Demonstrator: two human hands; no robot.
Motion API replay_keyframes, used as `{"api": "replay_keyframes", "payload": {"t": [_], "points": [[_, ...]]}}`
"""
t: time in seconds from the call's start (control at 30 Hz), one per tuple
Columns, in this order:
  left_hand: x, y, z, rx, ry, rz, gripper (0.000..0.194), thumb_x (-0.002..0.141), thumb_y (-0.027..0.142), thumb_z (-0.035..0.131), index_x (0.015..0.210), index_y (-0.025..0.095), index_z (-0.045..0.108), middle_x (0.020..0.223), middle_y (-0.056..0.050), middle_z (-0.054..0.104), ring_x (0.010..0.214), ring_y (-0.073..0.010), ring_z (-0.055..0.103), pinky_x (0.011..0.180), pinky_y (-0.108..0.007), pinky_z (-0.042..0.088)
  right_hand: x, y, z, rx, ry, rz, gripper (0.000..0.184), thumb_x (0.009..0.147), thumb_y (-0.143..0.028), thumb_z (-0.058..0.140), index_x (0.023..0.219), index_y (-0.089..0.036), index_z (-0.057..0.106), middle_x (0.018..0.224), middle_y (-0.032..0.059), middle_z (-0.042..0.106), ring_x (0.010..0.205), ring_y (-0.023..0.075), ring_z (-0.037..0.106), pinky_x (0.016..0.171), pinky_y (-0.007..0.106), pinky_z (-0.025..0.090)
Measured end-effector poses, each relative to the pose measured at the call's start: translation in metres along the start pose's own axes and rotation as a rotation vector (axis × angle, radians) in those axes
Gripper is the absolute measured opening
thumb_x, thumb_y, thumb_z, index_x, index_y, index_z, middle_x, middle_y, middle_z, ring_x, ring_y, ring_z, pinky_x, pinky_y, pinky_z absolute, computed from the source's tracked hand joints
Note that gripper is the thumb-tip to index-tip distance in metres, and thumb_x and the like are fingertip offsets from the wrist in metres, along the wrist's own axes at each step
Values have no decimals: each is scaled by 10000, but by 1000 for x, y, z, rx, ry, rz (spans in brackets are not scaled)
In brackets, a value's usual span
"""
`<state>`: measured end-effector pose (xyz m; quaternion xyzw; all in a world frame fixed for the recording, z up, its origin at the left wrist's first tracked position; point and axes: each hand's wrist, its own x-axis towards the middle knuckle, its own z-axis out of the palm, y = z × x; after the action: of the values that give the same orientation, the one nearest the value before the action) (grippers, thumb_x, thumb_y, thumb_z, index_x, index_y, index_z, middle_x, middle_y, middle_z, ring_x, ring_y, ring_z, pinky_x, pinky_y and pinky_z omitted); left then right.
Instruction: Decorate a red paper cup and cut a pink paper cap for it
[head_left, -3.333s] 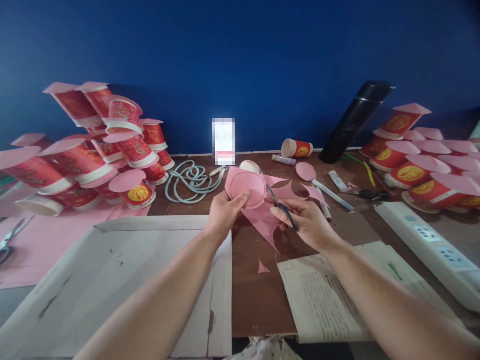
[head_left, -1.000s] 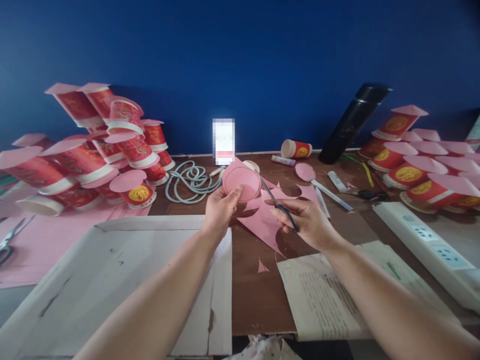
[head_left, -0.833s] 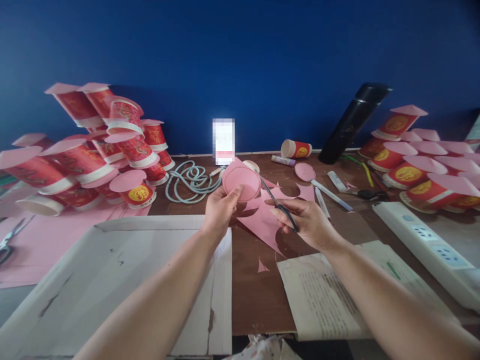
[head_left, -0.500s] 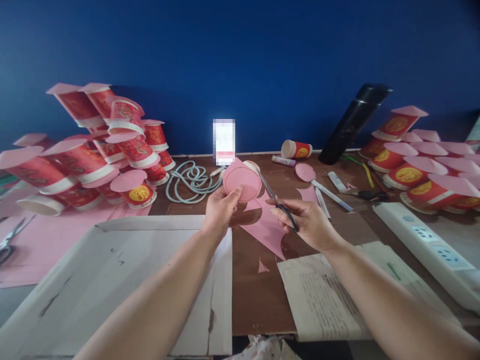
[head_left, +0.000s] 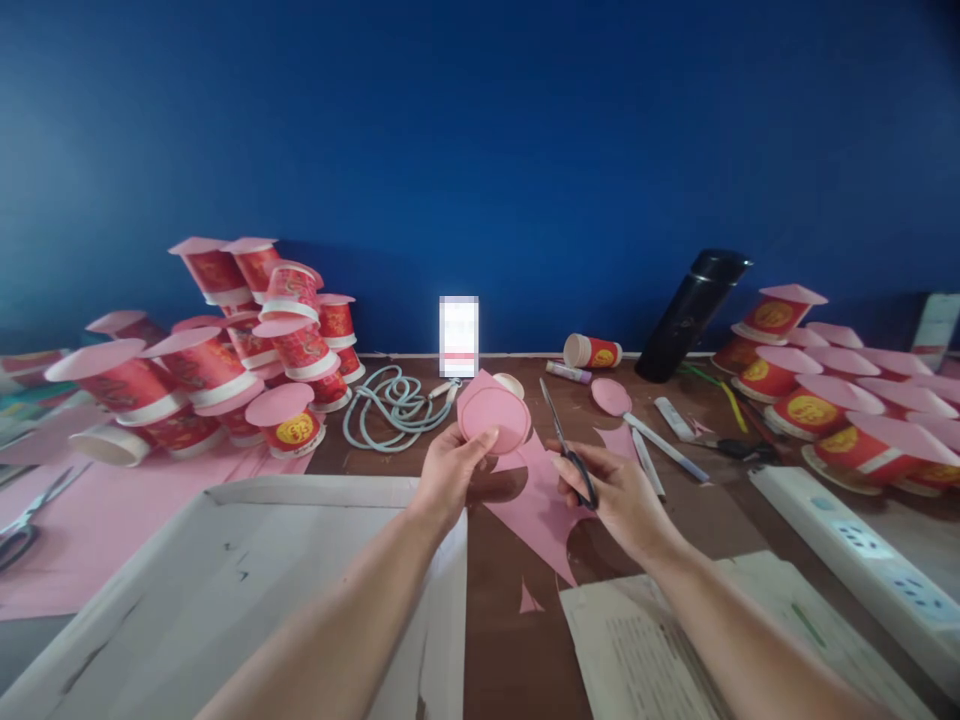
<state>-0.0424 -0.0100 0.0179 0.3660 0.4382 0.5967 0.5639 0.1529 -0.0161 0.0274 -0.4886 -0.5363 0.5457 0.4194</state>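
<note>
My left hand (head_left: 450,470) pinches a pink paper disc (head_left: 493,418) and holds it up above the brown table. My right hand (head_left: 611,490) grips black-handled scissors (head_left: 562,440), blades pointing up and away, apart from the disc. Below and between the hands a pink paper offcut (head_left: 538,505) lies on the table. A small white cup (head_left: 512,384) peeks out behind the disc.
Red paper cups with pink lids are piled at left (head_left: 225,350) and right (head_left: 810,390). A cord (head_left: 394,405), a black flask (head_left: 694,312), pens (head_left: 660,450), a power strip (head_left: 855,550), a white cardboard sheet (head_left: 225,570), printed paper (head_left: 660,650) and other scissors (head_left: 30,510) surround the hands.
The disc has been cut free from the pink sheet; the offcut lies on the table. The scissors have pulled away from the disc. The view has tilted up, so everything sits lower.
</note>
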Motion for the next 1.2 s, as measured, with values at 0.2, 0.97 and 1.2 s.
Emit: {"api": "replay_keyframes", "payload": {"t": [0.2,0.97,1.2], "points": [[0,-1,1,-29,-4,-47,427,659,433,798,941,130,695,817,-51,681,655,-105,567,631,-223,439,0,1,2,2,-12,4,583,693,-525,754,1127,-141,696,616,-21,562,541,104,510,531,245,416],[8,-15,3,29,29,-63,480,598,420,823,962,130,704,865,-100,717,743,-206,647,702,-297,518,2,26,0,-282,23,-195,302,795,-361,664,1047,-202,716,629,-25,551,578,145,500,554,239,437],[9,-20,3,-30,4,-76,496,625,417,814,1012,127,704,908,-114,728,782,-220,666,734,-301,517,5,25,0,-288,52,-160,362,785,-368,671,1111,-214,712,704,-7,609,624,163,540,585,246,469]]}}
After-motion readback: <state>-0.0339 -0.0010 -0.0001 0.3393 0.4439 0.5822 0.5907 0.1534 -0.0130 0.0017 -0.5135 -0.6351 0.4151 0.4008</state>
